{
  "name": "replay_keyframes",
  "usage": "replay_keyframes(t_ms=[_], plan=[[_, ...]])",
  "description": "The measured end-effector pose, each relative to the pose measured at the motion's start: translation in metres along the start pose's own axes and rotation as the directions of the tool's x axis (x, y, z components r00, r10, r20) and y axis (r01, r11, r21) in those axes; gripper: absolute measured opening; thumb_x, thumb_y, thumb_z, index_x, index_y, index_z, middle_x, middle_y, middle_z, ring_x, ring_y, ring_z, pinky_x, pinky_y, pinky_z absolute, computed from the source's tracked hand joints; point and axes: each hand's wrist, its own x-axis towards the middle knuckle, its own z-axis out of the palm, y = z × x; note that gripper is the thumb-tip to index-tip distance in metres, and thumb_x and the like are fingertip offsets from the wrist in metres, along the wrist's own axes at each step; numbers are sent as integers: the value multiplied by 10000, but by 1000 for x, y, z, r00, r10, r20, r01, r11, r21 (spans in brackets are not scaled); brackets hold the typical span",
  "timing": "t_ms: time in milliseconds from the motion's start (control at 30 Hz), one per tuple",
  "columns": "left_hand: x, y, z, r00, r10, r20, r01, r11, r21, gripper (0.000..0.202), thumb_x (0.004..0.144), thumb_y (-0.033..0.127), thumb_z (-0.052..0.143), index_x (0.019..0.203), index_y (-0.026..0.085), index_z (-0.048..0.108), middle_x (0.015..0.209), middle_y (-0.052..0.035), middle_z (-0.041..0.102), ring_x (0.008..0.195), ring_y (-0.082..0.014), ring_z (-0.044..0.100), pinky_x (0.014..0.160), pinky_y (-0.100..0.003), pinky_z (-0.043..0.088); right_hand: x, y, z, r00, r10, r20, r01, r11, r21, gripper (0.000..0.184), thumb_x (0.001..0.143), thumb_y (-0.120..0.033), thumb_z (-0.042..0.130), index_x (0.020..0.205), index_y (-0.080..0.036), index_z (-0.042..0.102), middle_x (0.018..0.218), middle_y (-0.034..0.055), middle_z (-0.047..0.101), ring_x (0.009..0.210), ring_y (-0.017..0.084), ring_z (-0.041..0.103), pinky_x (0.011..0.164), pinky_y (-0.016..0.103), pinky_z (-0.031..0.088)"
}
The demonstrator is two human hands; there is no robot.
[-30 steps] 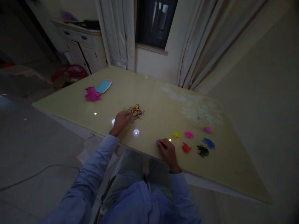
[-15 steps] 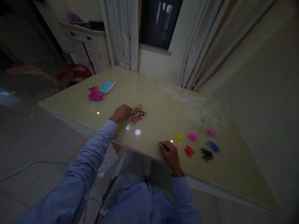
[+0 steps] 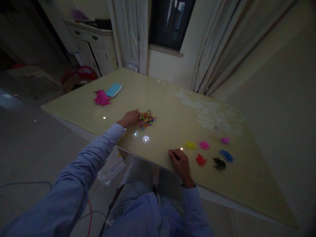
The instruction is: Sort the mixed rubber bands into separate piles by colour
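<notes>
We reach with our left hand (image 3: 129, 119) to the near-left edge of a mixed pile of small coloured bands (image 3: 148, 120), which spreads out to the right from its fingertips. Those fingers are bent at the pile; we cannot tell whether they grasp a band. Our right hand (image 3: 179, 163) rests loosely curled by the table (image 3: 168, 108) edge, and we cannot tell whether anything is inside it. Right of that hand we see a red pile (image 3: 201, 160) near it, then a black pile (image 3: 219, 164) and a blue pile (image 3: 226, 155); a yellow pile (image 3: 190, 145) and a pink pile (image 3: 204, 145) lie slightly farther from us. Beyond our left hand, to its left, a crumpled magenta piece (image 3: 102, 98) lies beside a light-blue flat piece (image 3: 114, 89).
</notes>
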Motion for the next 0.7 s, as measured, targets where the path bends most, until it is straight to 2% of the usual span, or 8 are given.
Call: replay_keyframes(t_ms=[167, 267, 333, 400, 433, 500, 567, 700], plan=[[-1, -10, 1, 999, -2, -47, -3, 993, -117, 263, 810, 191, 501, 1005, 104, 654, 1051, -180, 592, 882, -246, 615, 766, -324, 457, 1, -2, 0, 1000, -3, -8, 3, 1000, 3, 168, 903, -317, 590, 896, -209, 718, 832, 52, 687, 774, 182, 634, 688, 301, 493], [-2, -14, -2, 990, -53, -130, 6, 940, -340, 171, 718, 164, 522, 834, 124, 641, 915, -128, 616, 851, -224, 587, 755, -311, 454, 1, -2, 0, 1000, -4, -8, 4, 1000, 2, 165, 898, -310, 592, 896, -204, 719, 831, 53, 686, 775, 182, 635, 684, 298, 492], [-4, -13, -6, 980, -114, -165, 16, 864, -503, 127, 717, 189, 497, 766, 142, 604, 809, -81, 603, 782, -195, 564, 700, -293, 451, 1, -2, 1, 1000, -13, -16, 13, 1000, -3, 165, 896, -309, 593, 889, -204, 720, 822, 52, 684, 764, 180, 633, 683, 298, 492], [-11, -8, -13, 971, -189, -146, 31, 705, -709, 125, 742, 245, 480, 758, 155, 566, 702, -39, 553, 657, -159, 516, 604, -276, 430, 1, -2, 1, 1000, -16, -17, 16, 1000, -4, 170, 896, -315, 590, 887, -206, 720, 821, 53, 684, 761, 181, 632, 685, 301, 494], [-16, -3, -17, 972, -210, -108, 35, 581, -813, 127, 747, 275, 488, 757, 161, 544, 655, -21, 515, 595, -140, 477, 558, -266, 409, 1, -2, 1, 1000, -14, -15, 14, 1000, -4, 175, 898, -321, 587, 885, -207, 720, 821, 54, 686, 761, 182, 634, 685, 302, 496], [-31, 11, -26, 982, -189, -18, 34, 269, -963, 154, 727, 322, 542, 734, 174, 498, 601, -1, 451, 520, -107, 397, 502, -251, 370, 1, -2, 1, 1000, -8, -11, 8, 1000, -2, 185, 901, -335, 582, 886, -211, 718, 826, 56, 689, 765, 185, 638, 687, 306, 501], [-52, 31, -34, 996, -85, 7, 11, 41, -999, 227, 717, 375, 583, 720, 182, 464, 654, -21, 475, 529, -92, 370, 503, -247, 365, 1, -2, 1, 1000, -7, -13, 7, 1000, 1, 190, 901, -345, 582, 886, -213, 717, 832, 57, 692, 769, 185, 640, 693, 309, 504], [-98, 84, -47, 994, 106, 36, 62, -261, -963, 296, 691, 420, 642, 755, 191, 465, 815, -56, 524, 545, -80, 317, 489, -243, 321, 1, -4, 1, 1000, -5, -12, 5, 1000, 15, 190, 900, -343, 582, 886, -212, 719, 838, 57, 692, 777, 183, 639, 695, 304, 502]])
